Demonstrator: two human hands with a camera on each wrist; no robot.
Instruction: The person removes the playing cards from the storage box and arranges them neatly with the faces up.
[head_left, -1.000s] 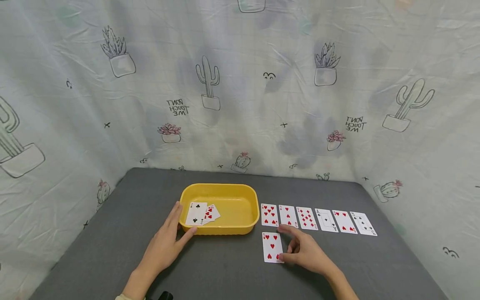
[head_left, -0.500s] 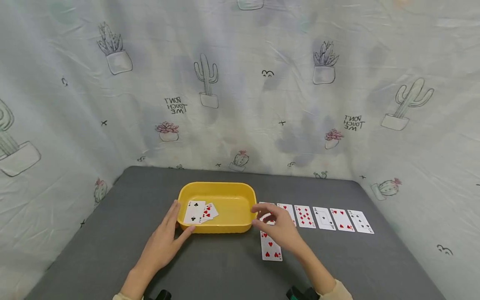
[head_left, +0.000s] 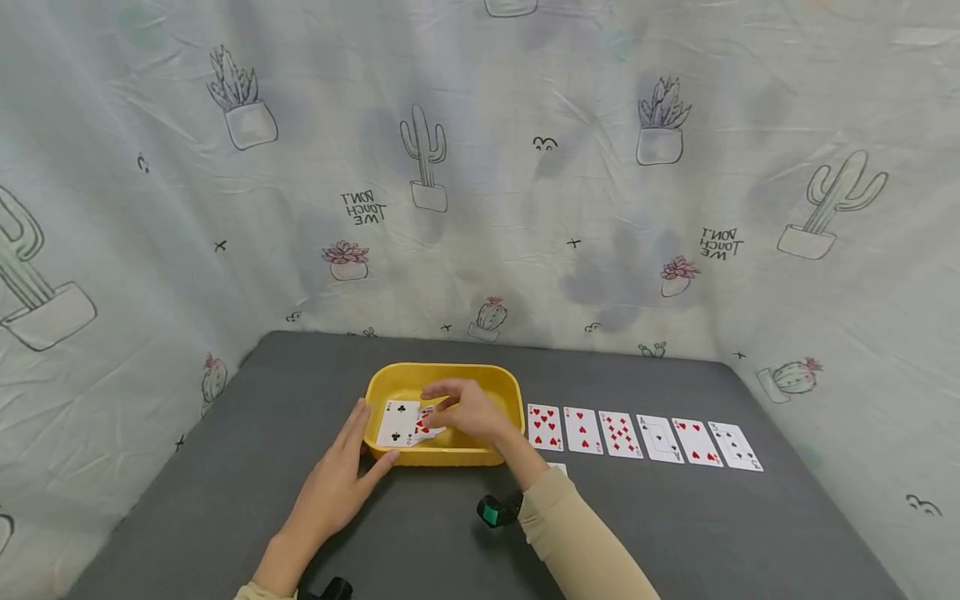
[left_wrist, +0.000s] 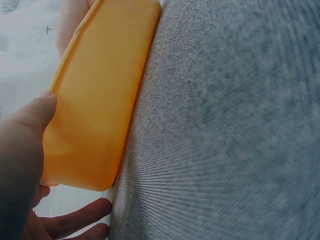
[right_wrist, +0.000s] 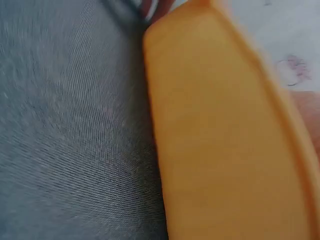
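A yellow plastic tray (head_left: 459, 457) sits on the dark table with a two of clubs (head_left: 396, 423) and a partly covered hearts card (head_left: 426, 423) inside. My left hand (head_left: 335, 482) rests at the tray's left end, fingers along the side and thumb at the front rim; the left wrist view has the thumb (left_wrist: 44, 107) at the rim. My right hand (head_left: 465, 408) reaches over the tray, thumb and index finger apart, fingertips right at the hearts card. The right wrist view mostly holds the tray's outer wall (right_wrist: 220, 130).
Right of the tray runs a row of several face-up cards, from a hearts card (head_left: 545, 427) to a spades card (head_left: 736, 447). Below the row a card corner (head_left: 558, 468) peeks out behind my right forearm. A patterned curtain (head_left: 480, 167) surrounds the table's back and sides.
My right hand has left the five of hearts below the row and moved left, over the row's first card and into the tray. The left hand stays at the tray's left end.
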